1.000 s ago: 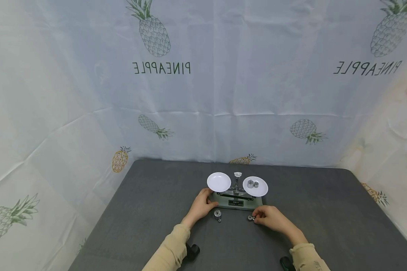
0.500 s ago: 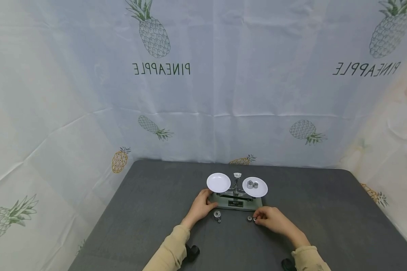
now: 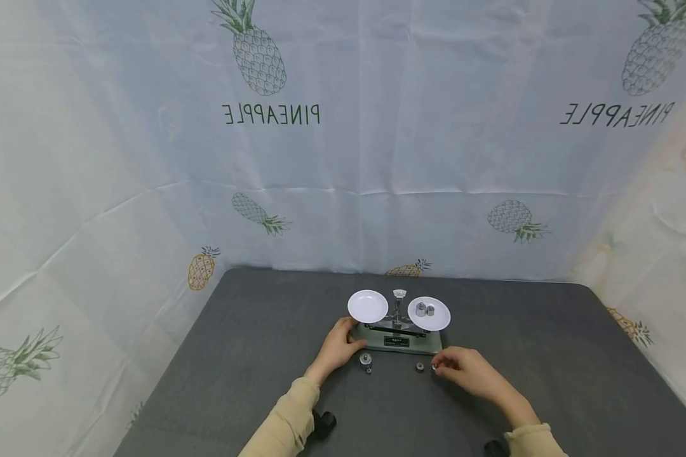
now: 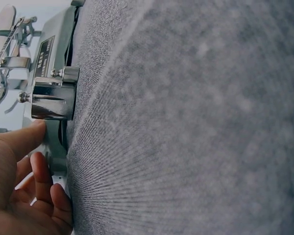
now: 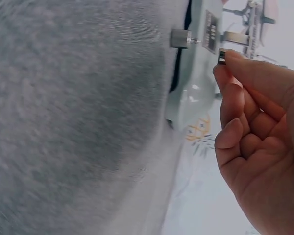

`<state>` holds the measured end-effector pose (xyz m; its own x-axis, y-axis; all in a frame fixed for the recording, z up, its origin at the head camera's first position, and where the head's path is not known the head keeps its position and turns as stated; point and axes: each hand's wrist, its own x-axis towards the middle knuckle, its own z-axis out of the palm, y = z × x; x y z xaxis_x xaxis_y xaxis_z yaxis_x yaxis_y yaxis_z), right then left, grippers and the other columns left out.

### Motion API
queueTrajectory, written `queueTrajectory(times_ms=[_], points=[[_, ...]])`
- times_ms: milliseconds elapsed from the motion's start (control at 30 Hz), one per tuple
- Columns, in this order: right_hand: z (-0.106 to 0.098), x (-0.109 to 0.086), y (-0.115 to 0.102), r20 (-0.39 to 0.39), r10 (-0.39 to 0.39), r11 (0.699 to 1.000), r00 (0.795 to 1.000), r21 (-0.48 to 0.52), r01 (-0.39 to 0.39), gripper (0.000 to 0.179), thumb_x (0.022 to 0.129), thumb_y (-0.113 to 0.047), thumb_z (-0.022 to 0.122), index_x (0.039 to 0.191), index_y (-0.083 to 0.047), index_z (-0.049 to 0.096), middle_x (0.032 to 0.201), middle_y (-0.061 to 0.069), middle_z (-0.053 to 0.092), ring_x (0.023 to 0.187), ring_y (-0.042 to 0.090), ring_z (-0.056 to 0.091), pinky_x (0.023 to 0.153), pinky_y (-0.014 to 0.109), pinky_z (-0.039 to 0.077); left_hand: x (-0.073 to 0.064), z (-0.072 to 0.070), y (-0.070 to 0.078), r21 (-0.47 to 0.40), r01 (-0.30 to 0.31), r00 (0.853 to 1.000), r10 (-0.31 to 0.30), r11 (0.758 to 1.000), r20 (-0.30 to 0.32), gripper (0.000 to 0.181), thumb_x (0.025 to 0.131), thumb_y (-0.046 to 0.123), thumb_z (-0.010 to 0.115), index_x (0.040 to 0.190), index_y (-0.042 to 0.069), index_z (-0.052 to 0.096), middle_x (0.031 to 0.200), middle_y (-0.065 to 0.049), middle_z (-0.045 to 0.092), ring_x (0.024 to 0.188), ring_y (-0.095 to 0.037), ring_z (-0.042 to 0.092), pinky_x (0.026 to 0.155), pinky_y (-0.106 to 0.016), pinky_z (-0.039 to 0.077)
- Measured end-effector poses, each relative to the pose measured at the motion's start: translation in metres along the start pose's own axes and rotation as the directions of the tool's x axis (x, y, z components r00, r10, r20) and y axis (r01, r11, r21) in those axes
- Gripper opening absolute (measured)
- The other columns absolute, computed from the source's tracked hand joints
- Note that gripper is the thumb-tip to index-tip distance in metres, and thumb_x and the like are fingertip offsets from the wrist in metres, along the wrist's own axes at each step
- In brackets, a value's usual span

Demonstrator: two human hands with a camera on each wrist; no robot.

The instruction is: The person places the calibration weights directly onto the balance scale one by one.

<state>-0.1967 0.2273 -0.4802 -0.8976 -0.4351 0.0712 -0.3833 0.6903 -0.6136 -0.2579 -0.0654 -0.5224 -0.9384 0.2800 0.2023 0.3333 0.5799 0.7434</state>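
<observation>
A balance scale (image 3: 420,344) with a green base and two white pans stands on the dark table. At its left front corner my left hand (image 3: 337,344) grips the base, thumb on the front. My right hand (image 3: 469,371) pinches a tiny metal weight (image 5: 222,56) between thumb and fingertip, raised off the cloth in the right wrist view. Two metal weights (image 3: 420,310) sit on the right pan (image 3: 436,324); the left pan (image 3: 368,306) is bare. Before the base stand a large weight (image 3: 366,359), a small weight (image 3: 368,370) and, further right, another weight (image 3: 420,367).
The dark grey tabletop (image 3: 263,330) runs to a pineapple-print curtain (image 3: 343,158) at the back and sides. A black device (image 3: 324,424) is at the left wrist, another (image 3: 494,448) at the right wrist.
My right hand has shifted slightly right with the tiny weight, which is now apart from the weight it was beside. The left hand stays on the base.
</observation>
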Motion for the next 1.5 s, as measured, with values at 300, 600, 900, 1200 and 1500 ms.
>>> queueTrajectory(times_ms=[300,600,900,1200,1500], points=[[-0.017,-0.002,-0.019,-0.084,-0.072,0.997,0.994,-0.017,0.071,0.012,0.086,-0.016,0.065,0.095,-0.008,0.068,0.083,-0.006,0.064,0.069,-0.006,0.050,0.057,0.020,0.043,0.004,0.000,0.003,0.051,0.003,1.000,-0.002,0.999,-0.021,0.043,0.076,0.015,0.073,0.112,-0.004,0.060,0.112,-0.015,0.058,0.065,-0.003,0.049,0.061,-0.019,0.040],[-0.028,0.006,-0.037,-0.188,-0.101,0.995,0.977,-0.033,0.097,0.013,0.084,-0.011,0.066,0.097,-0.013,0.067,0.082,-0.007,0.063,0.066,-0.007,0.047,0.056,0.019,0.042,0.007,-0.001,0.004,0.038,0.012,1.000,-0.011,0.999,-0.022,0.043,0.071,0.011,0.075,0.108,-0.005,0.061,0.081,-0.008,0.056,0.060,-0.002,0.043,0.055,-0.018,0.037],[-0.035,0.025,-0.043,-0.267,-0.077,0.996,0.961,-0.071,0.060,0.014,0.083,-0.010,0.067,0.097,-0.011,0.069,0.085,-0.006,0.062,0.069,-0.003,0.048,0.058,0.021,0.042,0.008,-0.003,0.005,0.018,0.024,1.000,-0.023,1.000,-0.010,0.042,0.071,0.011,0.076,0.106,-0.005,0.060,0.078,-0.009,0.056,0.059,-0.003,0.043,0.054,-0.018,0.037],[-0.033,0.041,-0.034,-0.283,0.022,0.995,0.959,-0.089,-0.049,0.014,0.084,-0.013,0.067,0.097,-0.010,0.070,0.084,-0.002,0.063,0.069,0.003,0.050,0.057,0.022,0.041,0.008,-0.004,0.003,0.002,0.027,0.999,-0.027,1.000,0.022,0.043,0.072,0.011,0.075,0.108,-0.005,0.058,0.082,-0.009,0.054,0.061,-0.005,0.043,0.054,-0.019,0.037],[-0.029,0.052,-0.031,-0.238,0.097,0.987,0.966,-0.102,-0.125,0.014,0.084,-0.015,0.066,0.096,-0.008,0.070,0.082,0.000,0.063,0.068,0.008,0.050,0.058,0.026,0.040,0.008,-0.005,0.003,-0.004,0.019,1.000,-0.019,1.000,0.019,0.041,0.073,0.011,0.074,0.107,-0.005,0.057,0.083,-0.012,0.054,0.062,-0.004,0.042,0.055,-0.019,0.037]])
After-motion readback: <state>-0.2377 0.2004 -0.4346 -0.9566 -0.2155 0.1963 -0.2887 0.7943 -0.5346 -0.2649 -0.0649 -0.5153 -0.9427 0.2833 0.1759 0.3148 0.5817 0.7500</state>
